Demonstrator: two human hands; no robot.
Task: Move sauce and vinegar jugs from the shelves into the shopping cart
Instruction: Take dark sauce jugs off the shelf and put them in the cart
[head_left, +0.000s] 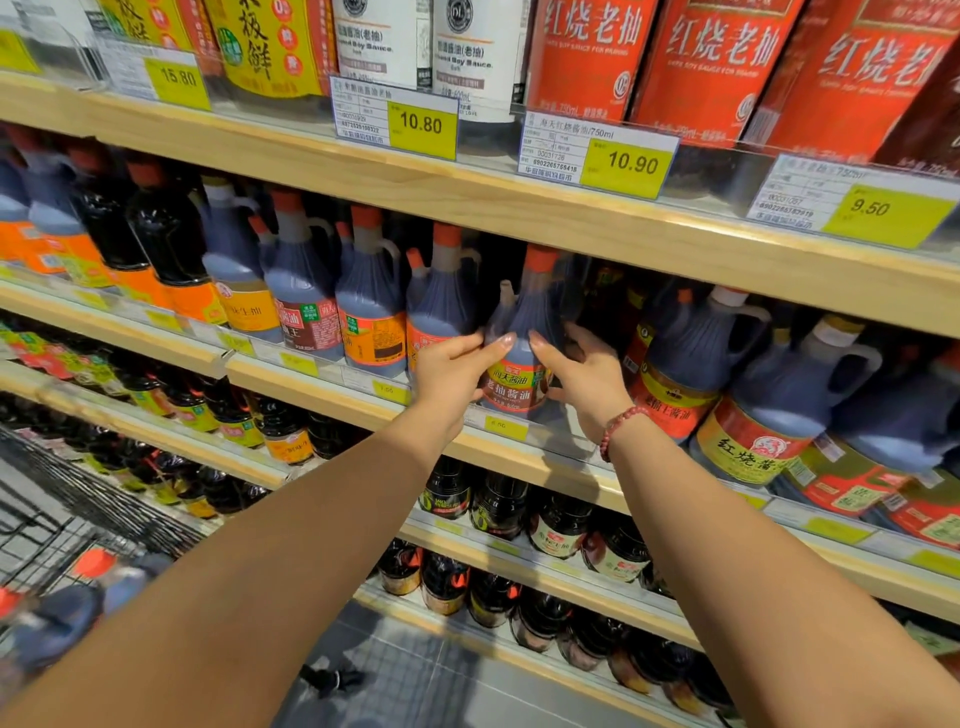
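A dark soy sauce jug (521, 332) with an orange cap and a red-and-yellow label stands on the middle wooden shelf (519, 457). My left hand (452, 371) curls round its left side with the thumb on the front. On the jug's right side, my right hand (584, 376) grips it with fingers curled; a red bead bracelet circles that wrist. The wire shopping cart (62, 519) sits at the lower left and holds several orange-capped jugs (88, 582).
More jugs (371, 306) line the same shelf to the left, and bigger handled jugs (769, 405) crowd the right. Above, red bottles (717, 67) stand behind yellow price tags (626, 166). Small dark bottles (498, 504) fill the lower shelves. Grey floor lies below.
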